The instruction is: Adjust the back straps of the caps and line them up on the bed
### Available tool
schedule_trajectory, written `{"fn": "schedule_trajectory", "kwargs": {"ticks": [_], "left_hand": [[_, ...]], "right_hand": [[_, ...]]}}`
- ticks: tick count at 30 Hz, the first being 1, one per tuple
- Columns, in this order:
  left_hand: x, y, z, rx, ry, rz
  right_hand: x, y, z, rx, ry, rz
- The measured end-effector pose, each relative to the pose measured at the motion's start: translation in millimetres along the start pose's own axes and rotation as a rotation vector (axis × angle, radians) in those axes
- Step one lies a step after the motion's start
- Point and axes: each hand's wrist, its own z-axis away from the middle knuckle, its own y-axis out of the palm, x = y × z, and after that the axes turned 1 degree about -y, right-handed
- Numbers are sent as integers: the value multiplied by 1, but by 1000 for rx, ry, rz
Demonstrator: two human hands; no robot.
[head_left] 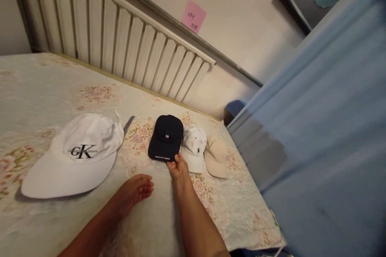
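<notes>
— Right hand (178, 168) pinches the brim edge of the navy cap (166, 137), fingers closed on it. Which step, you reckon?

— Placing or straightening it, I'd judge; it lies on the floral bedspread (45, 88), touching the small white cap (194, 147), with the beige cap (216, 156) beyond.

— And the left hand (134, 191)?

— Loosely spread, flat on the bedspread, holding nothing, near the large white cap (75, 156). Next calls for releasing cleanly without dragging the brim.

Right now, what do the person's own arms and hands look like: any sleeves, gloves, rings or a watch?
Both forearms are bare as far as the picture shows: no sleeves in view. The left hand and right hand wear no gloves, and no watch, band or ring is visible on wrists or fingers. No markings can be made out.
</notes>
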Motion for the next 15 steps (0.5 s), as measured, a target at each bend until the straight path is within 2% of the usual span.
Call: {"fn": "schedule_trajectory", "kwargs": {"ticks": [8, 15], "left_hand": [[3, 1, -5, -7, 6, -25], [6, -1, -7, 6, 17, -35]], "right_hand": [[0, -4, 6, -105, 28, 49], [-2, -6, 11, -75, -48, 172]]}}
